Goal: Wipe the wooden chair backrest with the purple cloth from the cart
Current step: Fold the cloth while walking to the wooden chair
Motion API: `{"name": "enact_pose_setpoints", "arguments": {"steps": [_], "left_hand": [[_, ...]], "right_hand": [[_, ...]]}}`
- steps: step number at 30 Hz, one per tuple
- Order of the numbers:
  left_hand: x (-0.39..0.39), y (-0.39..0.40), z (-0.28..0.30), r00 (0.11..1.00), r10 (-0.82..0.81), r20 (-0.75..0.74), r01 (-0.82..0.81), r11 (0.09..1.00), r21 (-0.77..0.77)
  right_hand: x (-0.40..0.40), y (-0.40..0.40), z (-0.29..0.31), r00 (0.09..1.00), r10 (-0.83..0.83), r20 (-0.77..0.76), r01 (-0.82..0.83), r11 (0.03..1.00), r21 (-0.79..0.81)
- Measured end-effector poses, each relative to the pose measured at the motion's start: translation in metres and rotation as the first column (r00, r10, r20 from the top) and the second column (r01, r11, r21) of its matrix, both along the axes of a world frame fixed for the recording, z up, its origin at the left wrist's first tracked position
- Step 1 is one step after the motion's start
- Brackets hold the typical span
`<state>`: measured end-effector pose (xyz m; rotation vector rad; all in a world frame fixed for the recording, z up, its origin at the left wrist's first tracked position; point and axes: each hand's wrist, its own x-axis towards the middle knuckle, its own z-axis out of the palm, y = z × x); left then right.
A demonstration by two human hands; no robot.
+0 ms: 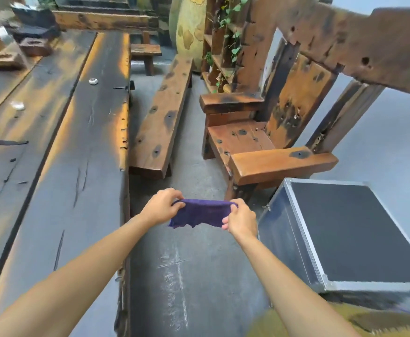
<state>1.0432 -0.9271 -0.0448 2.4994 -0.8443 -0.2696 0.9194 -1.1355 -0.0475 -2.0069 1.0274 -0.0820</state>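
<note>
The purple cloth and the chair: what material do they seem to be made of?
Purple cloth: probably a soft woven or terry textile; it sags and folds between the left hand and right hand, with a fuzzy matte surface.
Chair: solid wood, likely reclaimed; thick planks with dark holes, charred-looking patches and a slightly glossy orange-brown finish.

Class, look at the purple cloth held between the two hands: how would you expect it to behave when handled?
The cloth is probably floppy: it sags between the left hand and right hand, its lower edge hanging ragged. It seems light, since fingertip pinches hold it up. Its fuzzy surface suggests it will not slip easily.
</note>
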Motion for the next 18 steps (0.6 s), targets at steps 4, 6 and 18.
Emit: {"name": "enact_pose_setpoints", "arguments": {"steps": [4,6,18], "left_hand": [[0.056,-0.037,0.005,0.999,-0.034,-0.039,0.033,0.999,-0.017],[0.083,-0.057,0.009,0.997,-0.052,-0.052,0.05,0.998,-0.037],[0.293,-0.201,0.011,0.991,-0.131,-0.019,0.13,0.991,-0.036]], "right_hand": [[0.054,-0.025,0.009,0.995,-0.073,0.063,0.069,0.995,0.068],[0.078,-0.041,0.01,0.988,-0.109,0.106,0.097,0.988,0.121],[0.274,-0.17,-0.003,0.947,-0.262,0.185,0.226,0.954,0.197]]}}
